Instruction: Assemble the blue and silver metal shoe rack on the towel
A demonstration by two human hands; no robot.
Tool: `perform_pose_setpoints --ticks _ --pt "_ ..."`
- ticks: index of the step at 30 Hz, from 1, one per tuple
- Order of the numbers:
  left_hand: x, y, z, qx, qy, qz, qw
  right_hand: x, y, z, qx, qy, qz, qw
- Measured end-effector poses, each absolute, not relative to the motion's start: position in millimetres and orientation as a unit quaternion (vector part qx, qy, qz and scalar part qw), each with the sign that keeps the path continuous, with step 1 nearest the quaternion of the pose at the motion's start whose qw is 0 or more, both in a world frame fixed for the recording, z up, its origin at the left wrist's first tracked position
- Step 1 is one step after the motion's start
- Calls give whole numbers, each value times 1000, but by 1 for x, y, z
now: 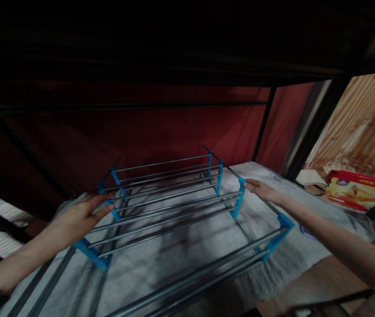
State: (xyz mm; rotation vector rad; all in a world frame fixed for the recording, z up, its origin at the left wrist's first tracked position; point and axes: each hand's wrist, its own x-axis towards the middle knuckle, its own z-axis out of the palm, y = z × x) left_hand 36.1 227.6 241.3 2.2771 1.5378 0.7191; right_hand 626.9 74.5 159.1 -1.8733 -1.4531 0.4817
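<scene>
A rack of grey metal tubes with blue plastic joints (170, 200) lies flat on a grey-white cloth (190, 251) under a dark bunk frame. My left hand (82, 213) rests with fingers spread on the rack's left side, by a blue joint (113, 209). My right hand (262, 189) reaches to the right side, and its fingertips touch a blue joint (240, 193) there. Neither hand is closed around a tube.
Black metal bed posts (319, 123) stand at the right. A dark red fabric wall (161, 132) closes the back. A red and yellow package (355, 189) lies at the far right before a patterned curtain (365, 123). A wooden floor (326, 281) shows at lower right.
</scene>
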Motion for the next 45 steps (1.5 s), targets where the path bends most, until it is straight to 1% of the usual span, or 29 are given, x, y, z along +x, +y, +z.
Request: perform_pose_setpoints --ticks 3,8,13,17,20,26,30,36,45 --pt "119 203 247 873 431 174 151 623 81 142 -694 -542 255 400" --pt "251 161 227 953 292 28 76 620 93 140 -669 -500 305 458" --pt "336 146 193 967 249 18 55 618 94 143 -676 -482 309 464" --pt "375 150 170 962 257 29 85 616 94 144 -677 -483 311 460" --pt "390 155 165 960 253 64 106 615 92 145 -676 -486 316 456" --pt "394 162 173 953 264 107 106 609 86 144 -674 -483 324 456" --pt "386 154 175 950 281 96 100 603 82 141 -685 -479 317 448" --pt "378 136 178 963 250 82 60 595 80 141 -701 -477 283 447" --pt "377 139 175 964 250 80 42 591 78 143 -714 -484 266 431"
